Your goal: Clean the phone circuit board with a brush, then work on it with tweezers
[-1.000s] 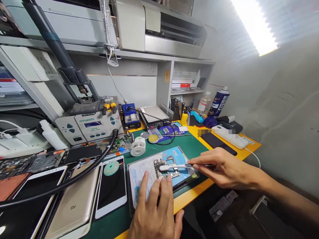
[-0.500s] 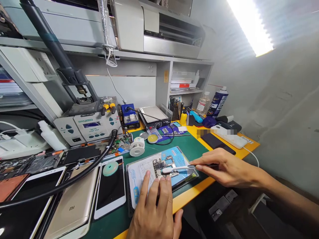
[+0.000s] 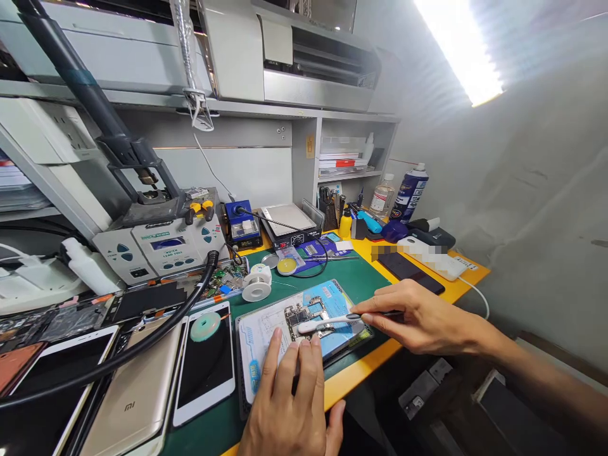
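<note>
A phone circuit board (image 3: 315, 306) lies on a blue and white printed mat (image 3: 338, 292) at the front of the desk. My left hand (image 3: 291, 399) rests palm down, its fingers stretched out and fingertips at the board's near edge. From the right, my right hand (image 3: 403, 315) pinches the dark handle of a toothbrush (image 3: 335, 321). The toothbrush's white head lies over the lower part of the board; its bristles face down and are hidden.
Left of the mat lie a white phone (image 3: 205, 373) and a gold phone (image 3: 135, 386). A black hose (image 3: 156, 326) crosses above them. A solder spool (image 3: 257, 286), soldering station (image 3: 243, 225) and hot-air unit (image 3: 164, 247) stand behind. A dark phone (image 3: 408, 271) lies right.
The whole view has shifted slightly, so things sit a little further left. The toothbrush stays over the board in my right hand, and my left hand keeps its place at the board's edge.
</note>
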Available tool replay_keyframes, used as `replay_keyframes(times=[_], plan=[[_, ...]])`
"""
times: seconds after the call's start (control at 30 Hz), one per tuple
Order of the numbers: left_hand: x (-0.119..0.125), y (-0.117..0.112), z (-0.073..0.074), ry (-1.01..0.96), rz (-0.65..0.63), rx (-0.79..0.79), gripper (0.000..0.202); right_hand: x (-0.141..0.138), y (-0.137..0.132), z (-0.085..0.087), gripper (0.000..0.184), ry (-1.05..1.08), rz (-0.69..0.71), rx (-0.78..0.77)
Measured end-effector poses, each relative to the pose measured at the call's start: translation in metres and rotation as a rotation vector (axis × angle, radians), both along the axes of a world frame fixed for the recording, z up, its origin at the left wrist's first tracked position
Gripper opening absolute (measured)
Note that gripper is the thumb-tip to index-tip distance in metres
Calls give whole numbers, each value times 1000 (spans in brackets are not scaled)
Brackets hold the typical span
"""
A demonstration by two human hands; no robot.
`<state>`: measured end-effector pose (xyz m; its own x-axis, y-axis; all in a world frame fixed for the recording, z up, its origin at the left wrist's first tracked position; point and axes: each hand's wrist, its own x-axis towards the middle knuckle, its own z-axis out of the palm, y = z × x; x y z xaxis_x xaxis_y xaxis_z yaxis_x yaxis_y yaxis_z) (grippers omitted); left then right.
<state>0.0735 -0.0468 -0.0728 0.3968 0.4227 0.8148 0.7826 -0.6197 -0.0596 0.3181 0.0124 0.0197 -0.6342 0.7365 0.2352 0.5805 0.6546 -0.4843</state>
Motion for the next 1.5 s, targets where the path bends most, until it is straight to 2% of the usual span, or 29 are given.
replay_keyframes(times=[0.17, 0.33, 0.57, 0.8, 1.0, 1.13, 1.27, 1.5], plan=[[0, -2, 1, 7, -7, -24, 50, 2, -6, -12, 30, -21, -15, 16], [-1, -1, 1, 33, -9, -27, 52, 26, -10, -5, 29, -33, -87, 20], [-4, 1, 0, 65, -11, -12, 56, 5, -8, -13, 30, 39, -39, 27], [-1, -2, 4, 32, 13, -57, 53, 29, -16, -9, 28, -20, -114, 14], [-3, -1, 1, 24, 49, -74, 51, 21, -27, -18, 28, 57, -142, 2], [-2, -2, -3, 20, 85, -94, 52, 30, -32, -21, 26, 37, -155, 59], [-2, -3, -5, 20, 79, -106, 55, 34, -23, -23, 26, 36, -166, 77], [0, -2, -4, 14, 76, -88, 58, 12, 13, -35, 29, 89, -262, 93]])
